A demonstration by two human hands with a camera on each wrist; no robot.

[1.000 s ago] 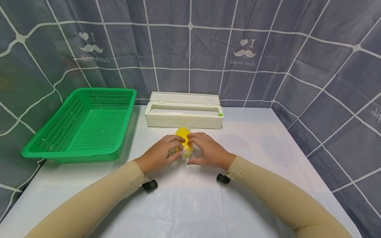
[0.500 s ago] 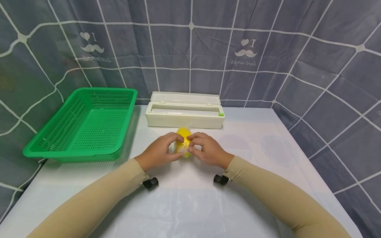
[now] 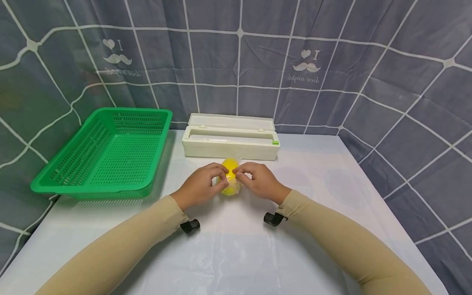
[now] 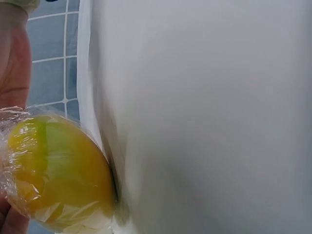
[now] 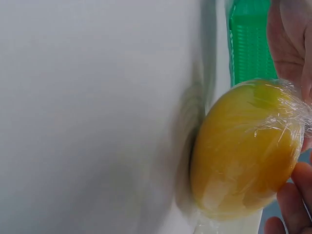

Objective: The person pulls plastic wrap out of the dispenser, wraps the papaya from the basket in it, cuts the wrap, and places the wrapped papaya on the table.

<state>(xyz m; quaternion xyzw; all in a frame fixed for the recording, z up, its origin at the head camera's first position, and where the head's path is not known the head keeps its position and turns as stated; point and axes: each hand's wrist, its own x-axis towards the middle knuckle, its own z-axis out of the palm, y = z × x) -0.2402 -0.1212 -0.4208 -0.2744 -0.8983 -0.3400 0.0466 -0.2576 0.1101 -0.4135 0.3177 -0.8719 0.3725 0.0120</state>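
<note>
A yellow mango [image 3: 230, 164] with a green patch at its near end lies on the table, covered in clear plastic wrap [image 3: 234, 187]. In the left wrist view the mango [image 4: 68, 170] shows crinkled film bunched along its upper side. My left hand [image 3: 200, 184] is at its left side, thumb and fingertips pinching the film on top. From the right, my right hand [image 3: 259, 183] pinches the film with thumb and index finger. The right wrist view shows the gathered wrap [image 5: 287, 119] at the fingers of a hand; the exact fingertip contact is partly hidden.
Behind the mango stands a white cling film dispenser [image 3: 230, 149], its lid raised and a green slider at its right end. A green plastic basket [image 3: 156, 164] is at the left. The white-covered table [image 3: 236, 262] meets a grey checked curtain at the back.
The loose film end that stuck out at the mango's near side is now folded up onto it. Both hands' fingertips have shifted up onto the top of the mango.
</note>
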